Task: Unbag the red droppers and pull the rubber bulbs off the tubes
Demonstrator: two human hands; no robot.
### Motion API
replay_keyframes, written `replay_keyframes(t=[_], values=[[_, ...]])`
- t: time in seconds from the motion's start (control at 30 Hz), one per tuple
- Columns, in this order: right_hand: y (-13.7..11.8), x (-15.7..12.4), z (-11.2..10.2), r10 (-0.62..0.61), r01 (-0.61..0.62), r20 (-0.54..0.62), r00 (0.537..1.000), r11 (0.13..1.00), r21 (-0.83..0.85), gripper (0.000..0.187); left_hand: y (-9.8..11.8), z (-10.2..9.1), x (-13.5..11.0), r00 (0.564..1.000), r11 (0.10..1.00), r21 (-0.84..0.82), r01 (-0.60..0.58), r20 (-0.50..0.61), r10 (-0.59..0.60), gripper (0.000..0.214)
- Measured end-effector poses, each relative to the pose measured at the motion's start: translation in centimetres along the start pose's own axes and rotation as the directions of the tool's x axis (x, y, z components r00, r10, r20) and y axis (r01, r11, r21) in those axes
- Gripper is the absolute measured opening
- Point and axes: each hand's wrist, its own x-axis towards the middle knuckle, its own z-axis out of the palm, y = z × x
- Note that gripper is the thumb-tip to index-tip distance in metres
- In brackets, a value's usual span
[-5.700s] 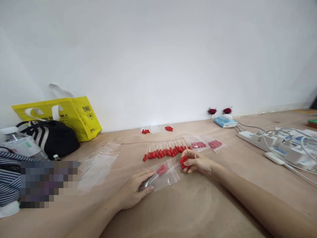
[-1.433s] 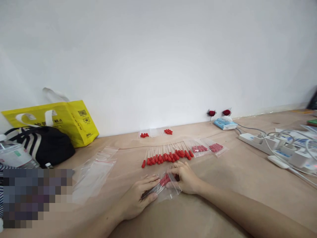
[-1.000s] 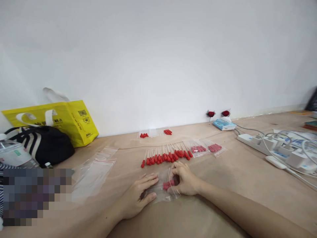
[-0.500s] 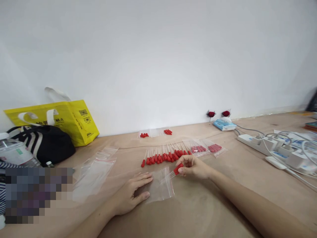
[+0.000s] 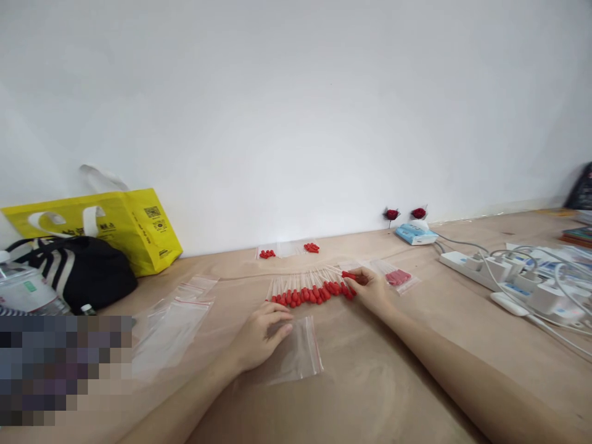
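A row of droppers (image 5: 305, 295) with red rubber bulbs and thin clear stems lies on the table, bulbs toward me. At the row's right end, my right hand (image 5: 369, 288) pinches a dropper (image 5: 348, 275) by its red bulb, its stem pointing left and away. My left hand (image 5: 263, 333) is open, thumb apart from the fingers, over the left part of a clear zip bag (image 5: 300, 354) and near the row's left end. The bag lies flat with its red-lined mouth to the right; whether anything is inside I cannot make out.
Spare zip bags (image 5: 173, 333) lie at left. Filled bags rest by the wall, including one with red bulbs (image 5: 311, 248), and another filled bag (image 5: 400, 277) sits right of my right hand. A yellow tote (image 5: 152, 237), black bag (image 5: 99, 271), tissue pack (image 5: 415, 234) and power strip (image 5: 472, 265) surround the area.
My right hand has moved from the zip bag's mouth up to the row's right end. My left hand has lifted and shifted away from me toward the row's left end.
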Motion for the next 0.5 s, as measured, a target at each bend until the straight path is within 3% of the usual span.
replay_keyframes(t=[0.1,0.27,0.37,0.5], values=[[0.1,-0.1,0.4,-0.102,0.103,0.014,0.995,0.974,-0.201,0.016,1.0,1.6,3.7,0.995,0.995,0.017,-0.094,-0.04,0.095,0.022],[0.2,-0.2,0.6,-0.282,0.324,0.163,0.945,0.865,-0.383,0.017,2.1,4.4,9.1,0.985,0.986,0.042,-0.162,-0.057,0.164,0.036],[0.5,-0.1,0.7,-0.314,0.381,0.221,0.923,0.826,-0.415,0.02,2.1,5.5,10.6,0.98,0.981,0.033,-0.189,-0.058,0.191,0.037],[0.7,-0.1,0.8,-0.322,0.388,0.226,0.92,0.833,-0.394,0.018,1.6,5.9,10.7,0.982,0.984,0.02,-0.177,-0.066,0.178,0.023]])
